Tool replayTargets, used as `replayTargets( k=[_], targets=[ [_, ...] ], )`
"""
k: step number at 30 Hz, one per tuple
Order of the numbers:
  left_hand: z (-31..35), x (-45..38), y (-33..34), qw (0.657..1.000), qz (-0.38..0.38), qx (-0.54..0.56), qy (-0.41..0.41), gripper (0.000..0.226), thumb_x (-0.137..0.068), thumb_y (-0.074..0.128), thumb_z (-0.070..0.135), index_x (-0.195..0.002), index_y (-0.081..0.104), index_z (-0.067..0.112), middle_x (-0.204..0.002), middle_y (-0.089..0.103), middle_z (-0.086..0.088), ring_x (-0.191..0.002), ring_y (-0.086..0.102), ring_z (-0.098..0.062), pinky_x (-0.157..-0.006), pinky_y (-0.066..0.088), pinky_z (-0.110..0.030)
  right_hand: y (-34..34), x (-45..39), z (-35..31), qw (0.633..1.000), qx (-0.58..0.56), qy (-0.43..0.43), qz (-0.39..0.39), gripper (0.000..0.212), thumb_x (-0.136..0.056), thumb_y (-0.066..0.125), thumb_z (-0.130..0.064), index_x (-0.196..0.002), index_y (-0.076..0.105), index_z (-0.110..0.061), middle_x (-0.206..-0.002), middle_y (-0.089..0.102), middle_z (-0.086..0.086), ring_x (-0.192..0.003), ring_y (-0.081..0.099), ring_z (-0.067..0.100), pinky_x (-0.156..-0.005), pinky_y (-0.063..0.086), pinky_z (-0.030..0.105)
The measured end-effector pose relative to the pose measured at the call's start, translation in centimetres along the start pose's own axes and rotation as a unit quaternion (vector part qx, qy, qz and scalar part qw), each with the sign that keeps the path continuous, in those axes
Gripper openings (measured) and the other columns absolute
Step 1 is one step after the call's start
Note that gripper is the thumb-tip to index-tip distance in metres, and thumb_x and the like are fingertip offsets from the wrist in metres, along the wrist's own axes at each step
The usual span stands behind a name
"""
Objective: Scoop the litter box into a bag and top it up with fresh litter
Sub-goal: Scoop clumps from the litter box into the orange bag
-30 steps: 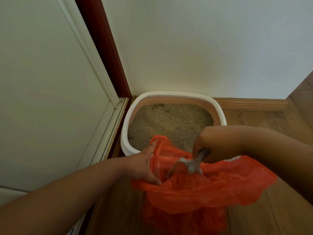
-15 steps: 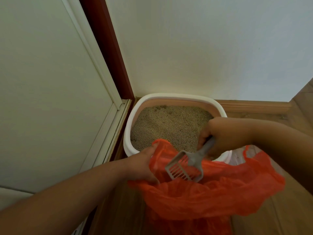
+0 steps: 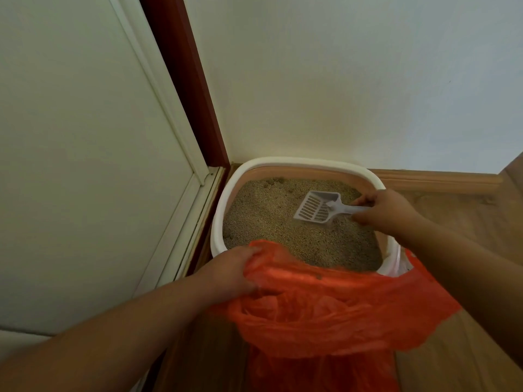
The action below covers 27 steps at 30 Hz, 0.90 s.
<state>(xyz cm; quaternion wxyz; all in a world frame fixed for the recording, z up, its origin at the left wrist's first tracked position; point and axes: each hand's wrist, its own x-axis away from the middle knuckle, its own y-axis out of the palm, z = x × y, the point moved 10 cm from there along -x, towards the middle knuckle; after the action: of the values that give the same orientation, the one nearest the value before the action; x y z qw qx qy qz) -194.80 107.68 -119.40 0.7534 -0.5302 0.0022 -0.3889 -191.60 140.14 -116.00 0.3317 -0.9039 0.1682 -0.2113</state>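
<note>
Scoop over the litter, bag held open at the near rim.

Right hand [image 3: 386, 212] grips the handle of the grey slotted scoop [image 3: 317, 206], fingers curled round it; the blade lies flat on or just above the litter [image 3: 268, 219], apparently empty. Left hand [image 3: 229, 274] pinches the bunched edge of the orange bag [image 3: 325, 304], keeping its mouth open against the near side of the litter box [image 3: 305, 162], which sits in the corner on a wood floor [image 3: 452, 207]. Small clumps show near the far wall. Best practice, likely: tip the front edge down, slide under a clump, lift level, shake loose grains through the slots, then carry low over the bag mouth.
</note>
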Motion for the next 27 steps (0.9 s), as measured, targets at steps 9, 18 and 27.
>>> replayTargets(
  k=[9, 18, 27],
  targets=[
    [-1.9, -1.7, 0.2, 1.000, 0.014, 0.011, -0.006, 0.064, -0.085, 0.080, 0.033, -0.144, 0.055, 0.038, -0.131, 0.065, 0.007, -0.116, 0.063, -0.008, -0.101, 0.048, -0.024, 4.4, -4.6, -0.9, 0.999, 0.030, -0.017, 0.042, 0.020, -0.092, 0.068, -0.030, -0.083, 0.075, -0.014, -0.070, 0.072, 0.009, -0.060, 0.063, 0.023, -0.055, 0.050, 0.033],
    [-3.8, -2.9, 0.9, 0.999, 0.002, 0.020, -0.024, 0.040, -0.091, 0.074, 0.032, -0.130, 0.068, 0.036, -0.124, 0.068, 0.011, -0.111, 0.064, -0.007, -0.100, 0.047, -0.023, 8.5, -9.6, -2.0, 0.998, 0.064, 0.007, 0.016, 0.017, -0.094, 0.066, -0.021, -0.104, 0.076, -0.012, -0.074, 0.070, 0.005, -0.062, 0.065, 0.020, -0.049, 0.051, 0.030],
    [-4.5, -3.1, 1.6, 0.999, -0.017, 0.031, -0.036, 0.034, -0.090, 0.072, 0.033, -0.124, 0.071, 0.037, -0.116, 0.072, 0.008, -0.105, 0.068, -0.009, -0.098, 0.052, -0.031, 11.7, -11.7, -3.9, 0.998, 0.045, -0.040, 0.001, 0.021, -0.094, 0.066, -0.020, -0.108, 0.078, -0.010, -0.082, 0.074, 0.010, -0.079, 0.072, 0.031, -0.076, 0.062, 0.048]
  ],
)
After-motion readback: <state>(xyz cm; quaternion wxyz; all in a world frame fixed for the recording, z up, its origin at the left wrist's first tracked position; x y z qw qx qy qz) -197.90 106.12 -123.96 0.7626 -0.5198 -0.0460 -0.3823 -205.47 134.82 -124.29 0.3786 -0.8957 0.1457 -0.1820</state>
